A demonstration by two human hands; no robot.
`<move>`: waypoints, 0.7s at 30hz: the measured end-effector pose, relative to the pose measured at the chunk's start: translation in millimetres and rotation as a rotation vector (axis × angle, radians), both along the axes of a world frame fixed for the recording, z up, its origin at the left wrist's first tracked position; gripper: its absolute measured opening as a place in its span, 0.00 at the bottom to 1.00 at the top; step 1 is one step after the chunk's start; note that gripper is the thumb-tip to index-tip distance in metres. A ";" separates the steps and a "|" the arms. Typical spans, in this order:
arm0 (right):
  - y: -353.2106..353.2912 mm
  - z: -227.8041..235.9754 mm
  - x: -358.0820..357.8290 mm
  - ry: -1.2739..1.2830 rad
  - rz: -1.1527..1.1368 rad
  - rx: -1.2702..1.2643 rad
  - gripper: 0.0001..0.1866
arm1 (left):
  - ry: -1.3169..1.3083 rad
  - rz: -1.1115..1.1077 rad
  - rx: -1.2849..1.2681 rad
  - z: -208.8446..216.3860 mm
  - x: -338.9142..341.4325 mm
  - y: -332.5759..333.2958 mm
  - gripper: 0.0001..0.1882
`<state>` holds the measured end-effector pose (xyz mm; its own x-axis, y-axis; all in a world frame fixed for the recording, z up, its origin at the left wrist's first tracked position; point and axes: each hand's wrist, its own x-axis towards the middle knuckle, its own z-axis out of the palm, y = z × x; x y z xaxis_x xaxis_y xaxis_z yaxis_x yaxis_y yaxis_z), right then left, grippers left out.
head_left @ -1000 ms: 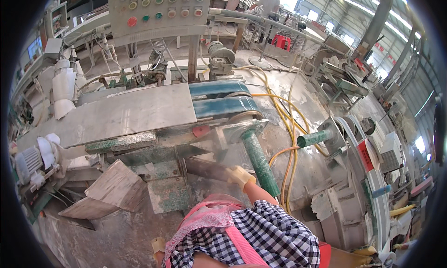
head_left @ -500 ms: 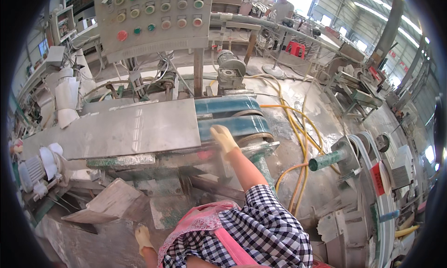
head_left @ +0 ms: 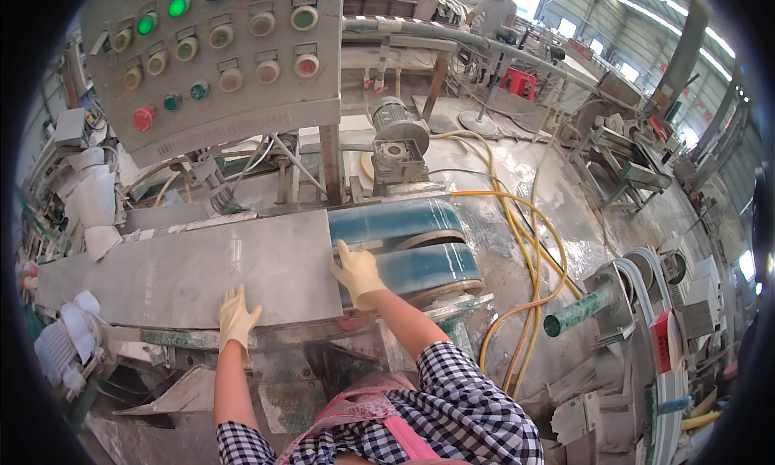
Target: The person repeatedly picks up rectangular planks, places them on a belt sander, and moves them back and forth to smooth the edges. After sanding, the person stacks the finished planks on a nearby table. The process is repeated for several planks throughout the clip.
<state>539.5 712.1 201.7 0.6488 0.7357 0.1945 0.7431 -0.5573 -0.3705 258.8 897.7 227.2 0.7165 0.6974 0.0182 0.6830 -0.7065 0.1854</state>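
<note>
The gray slab (head_left: pixel 178 271) is lying flat along the conveyor in front of the person, its long front edge facing the pink apron (head_left: pixel 355 404) and its right end stopping partway along two blue belts (head_left: pixel 404 265). From where I am standing, the left hand (head_left: pixel 237 317), in a pale glove, is resting on the slab's top near that front edge, the thumb standing apart from the fingers, and nothing is clamped in it. The right hand (head_left: pixel 358 274), gloved alike, is meeting the slab's right end where the belts are coming out from under it. One finger is pointing away from the person and the thumb side is lying at the edge; I cannot tell whether any fingertip is hooking beneath or pinching.

As for how far along things are, I am judging that the placing of both hands is done: one is set on the face, the other at the end. Lifting or turning is not done; the slab is lying level, with no gap showing under it, and the belts beyond its end are lying bare. Any clearing of the slab off the conveyor is therefore wholly left. Above, the control panel (head_left: pixel 242 110) is showing two glowing green buttons (head_left: pixel 178 6), though I cannot tell whether the belts are running.
</note>
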 end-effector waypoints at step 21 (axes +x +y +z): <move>43.2 52.1 -31.8 0.989 -0.189 0.494 0.29 | 0.386 -0.085 -0.098 -6.5 38.4 31.4 0.38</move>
<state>507.7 755.3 253.8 0.7727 0.5935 -0.2253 -0.0817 -0.2589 -0.9624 297.3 929.1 220.6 0.7130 0.6200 -0.3274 0.6551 -0.7555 -0.0041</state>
